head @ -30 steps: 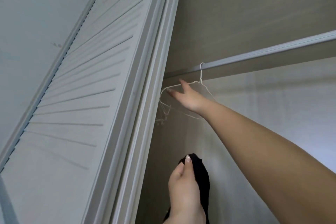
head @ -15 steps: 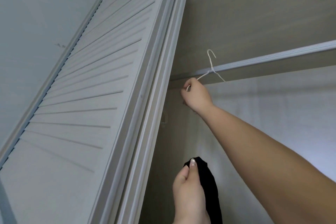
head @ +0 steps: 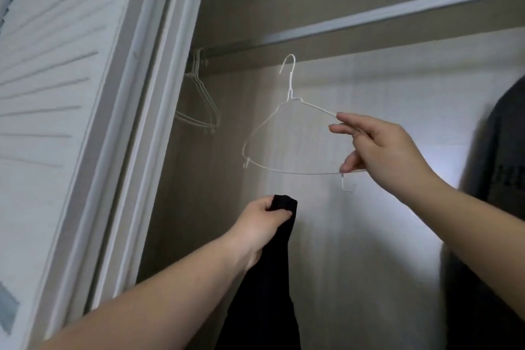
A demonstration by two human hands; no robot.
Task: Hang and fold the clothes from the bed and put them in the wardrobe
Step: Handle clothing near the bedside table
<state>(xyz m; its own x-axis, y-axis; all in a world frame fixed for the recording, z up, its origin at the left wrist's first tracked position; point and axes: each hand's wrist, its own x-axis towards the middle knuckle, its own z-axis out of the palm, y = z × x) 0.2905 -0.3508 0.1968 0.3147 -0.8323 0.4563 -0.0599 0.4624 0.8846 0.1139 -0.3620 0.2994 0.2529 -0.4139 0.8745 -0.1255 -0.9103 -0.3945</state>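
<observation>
Now the right hand [head: 380, 148] pinches a white wire hanger [head: 287, 133] by its right shoulder, thumb under the bottom bar, holding it free of the wardrobe rail [head: 369, 20] with the hook pointing up and its long axis roughly level. Just below and left of it, the left hand [head: 262, 220] grips the bunched top of a black garment [head: 270, 293], which hangs straight down. That garment's top lies nearest the hanger's left end, so threading likely starts there.

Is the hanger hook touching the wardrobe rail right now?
Apart. The head view shows the hanger, held by the right hand, with its hook hanging clear below the rail.
</observation>
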